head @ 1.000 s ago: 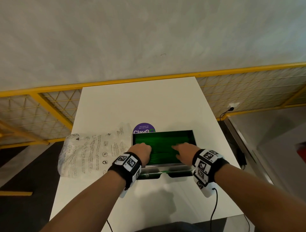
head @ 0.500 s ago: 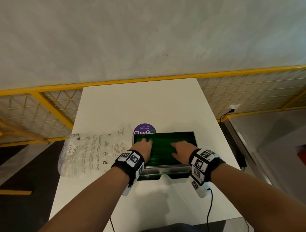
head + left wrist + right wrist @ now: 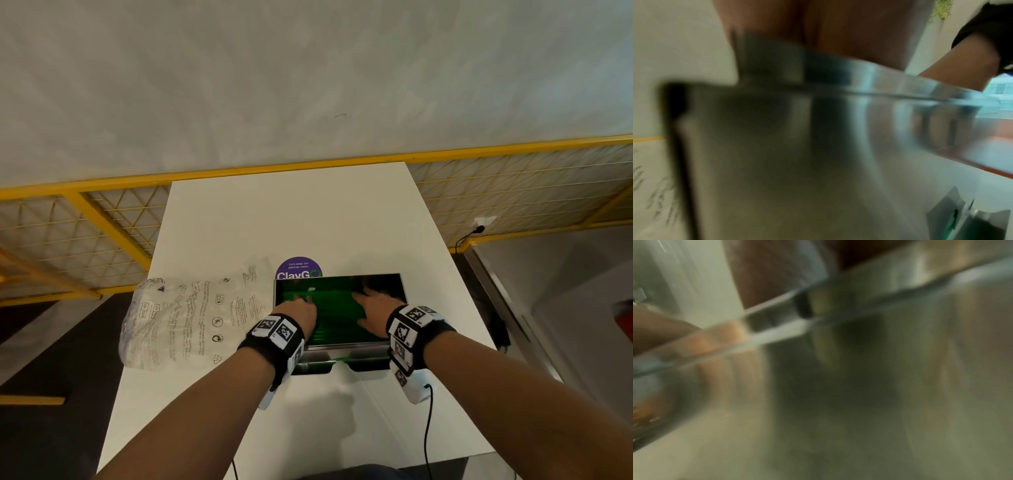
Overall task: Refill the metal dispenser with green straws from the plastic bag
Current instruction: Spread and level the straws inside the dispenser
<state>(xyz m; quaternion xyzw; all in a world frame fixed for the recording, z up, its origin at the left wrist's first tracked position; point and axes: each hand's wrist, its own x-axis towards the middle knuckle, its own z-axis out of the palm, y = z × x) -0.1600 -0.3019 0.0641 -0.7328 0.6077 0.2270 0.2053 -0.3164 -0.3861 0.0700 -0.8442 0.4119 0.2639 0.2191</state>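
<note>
The metal dispenser (image 3: 342, 347) stands open-topped on the white table (image 3: 291, 212), filled with green straws (image 3: 334, 318). My left hand (image 3: 300, 308) lies flat on the straws at the left side, fingers stretched toward the back. My right hand (image 3: 375, 306) lies flat on the straws at the right, fingers spread. The clear plastic bag (image 3: 191, 315) lies flattened on the table left of the dispenser. Both wrist views are blurred: the left shows the dispenser's steel front wall (image 3: 818, 154) with my palm above its rim, the right the same steel wall (image 3: 879, 369).
A round purple sticker (image 3: 298, 267) sits on the table just behind the dispenser. A yellow mesh railing (image 3: 102, 233) runs behind and beside the table. A black cable (image 3: 426, 431) hangs from my right wrist over the table's front.
Both hands have slid over the straws toward the back of the dispenser, and their fingers have stretched out flatter. The bag and dispenser have stayed put.
</note>
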